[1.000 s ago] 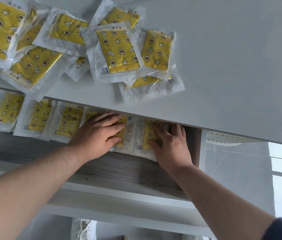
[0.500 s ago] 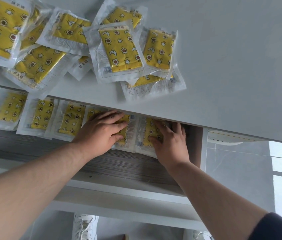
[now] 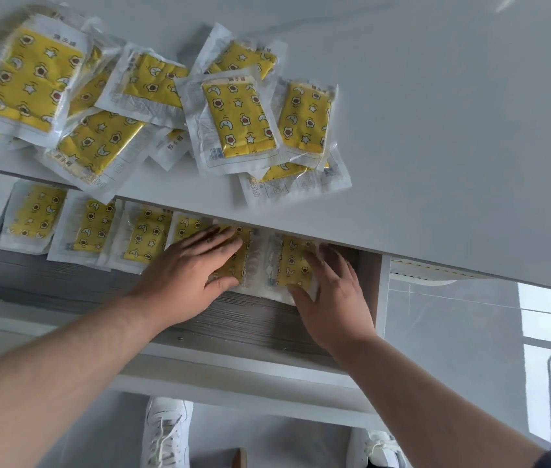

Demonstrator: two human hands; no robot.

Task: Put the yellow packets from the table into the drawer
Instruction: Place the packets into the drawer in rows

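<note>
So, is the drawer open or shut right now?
Open: the grey wood-grain drawer sits pulled out under the white tabletop, its floor exposed, with a row of yellow patterned plastic packets lying flat inside.

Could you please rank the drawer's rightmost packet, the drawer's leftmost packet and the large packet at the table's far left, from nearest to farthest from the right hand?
1. Rightmost drawer packet, touched by the right hand.
2. Leftmost drawer packet, far along the row to the left.
3. Large table packet, up at the far left.
</note>
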